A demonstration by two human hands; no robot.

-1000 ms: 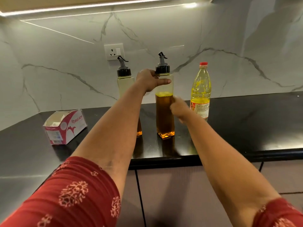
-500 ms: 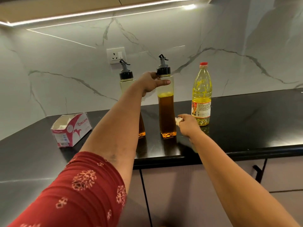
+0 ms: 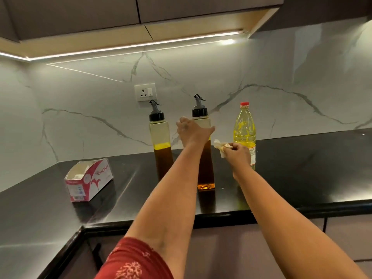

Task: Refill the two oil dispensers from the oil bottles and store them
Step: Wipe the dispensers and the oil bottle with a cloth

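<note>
Two tall square oil dispensers with black pour caps stand upright on the black counter. The left dispenser holds dark oil to about two thirds. My left hand grips the upper part of the right dispenser, which also holds dark oil. My right hand pinches a crumpled, oil-stained tissue just right of that dispenser, in front of a yellow oil bottle with a red cap that stands upright.
An open red-and-white tissue box lies on the counter to the left. A wall socket sits on the marble backsplash behind the dispensers. Wall cabinets hang overhead. Drawer fronts run below the counter edge.
My right hand rose with the tissue from the counter near the dispenser's base to the height of its middle. My left hand stayed on the right dispenser. The view tilted upward.
</note>
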